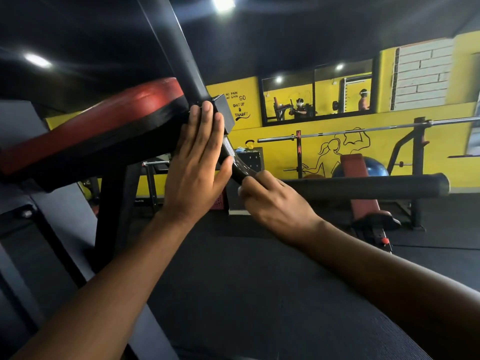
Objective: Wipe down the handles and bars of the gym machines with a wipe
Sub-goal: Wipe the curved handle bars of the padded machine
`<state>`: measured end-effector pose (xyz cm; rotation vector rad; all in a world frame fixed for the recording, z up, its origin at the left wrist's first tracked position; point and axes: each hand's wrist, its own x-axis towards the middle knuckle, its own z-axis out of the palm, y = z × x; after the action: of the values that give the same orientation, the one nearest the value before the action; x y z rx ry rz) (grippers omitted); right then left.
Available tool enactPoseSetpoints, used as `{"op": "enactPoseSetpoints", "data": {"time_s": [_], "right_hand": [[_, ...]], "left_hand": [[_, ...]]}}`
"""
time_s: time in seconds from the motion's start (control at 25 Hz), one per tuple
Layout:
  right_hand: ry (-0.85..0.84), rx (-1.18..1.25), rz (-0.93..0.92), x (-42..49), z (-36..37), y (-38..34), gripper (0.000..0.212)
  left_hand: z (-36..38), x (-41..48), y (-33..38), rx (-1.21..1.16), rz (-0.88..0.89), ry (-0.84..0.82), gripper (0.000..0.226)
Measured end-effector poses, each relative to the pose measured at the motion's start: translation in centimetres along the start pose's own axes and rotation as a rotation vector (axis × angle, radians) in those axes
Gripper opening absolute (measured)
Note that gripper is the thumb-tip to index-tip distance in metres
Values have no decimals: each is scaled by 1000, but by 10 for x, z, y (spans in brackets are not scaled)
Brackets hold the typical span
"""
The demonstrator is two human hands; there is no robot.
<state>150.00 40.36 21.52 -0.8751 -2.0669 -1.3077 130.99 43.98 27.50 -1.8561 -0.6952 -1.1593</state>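
The wipe [241,191] shows only as a pale edge under my right hand [275,201], whose fingers [255,181] curl shut around it, pressing it on the curved handle bar [240,169]. My left hand [198,162] lies flat, fingers spread, against the black frame block [225,110] above, probably to steady the machine beside its red pad [104,120].

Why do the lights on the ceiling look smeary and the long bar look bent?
In the head view, the ceiling lights blow out into white streaks against the dark ceiling, some motion blur smearing them; the wide-angle lens bows the barbell near the frame's edge; the left hand and right hand stay fairly sharp, while the black machine frame sinks into shadow.
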Motion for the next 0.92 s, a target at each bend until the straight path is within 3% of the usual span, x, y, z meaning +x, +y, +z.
{"op": "enactPoseSetpoints", "data": {"time_s": [0.2, 0.44, 0.6, 0.76, 0.92], "right_hand": [[-25, -46, 0, -27, -3, 5, 27], [-88, -47, -28, -19, -5, 10, 29], [-34, 145, 242, -12, -15, 4, 26], [-23, 283, 683, 14, -23, -9, 3], [-194, 300, 694, 17, -28, 3, 15]], "left_hand": [[6, -11, -1, 17, 35, -22, 64], [7, -11, 2, 7, 17, -25, 64], [9, -18, 3, 3, 24, -43, 63], [14, -26, 6, -2, 46, -73, 54], [19, -33, 12, -27, 63, -63, 50]]}}
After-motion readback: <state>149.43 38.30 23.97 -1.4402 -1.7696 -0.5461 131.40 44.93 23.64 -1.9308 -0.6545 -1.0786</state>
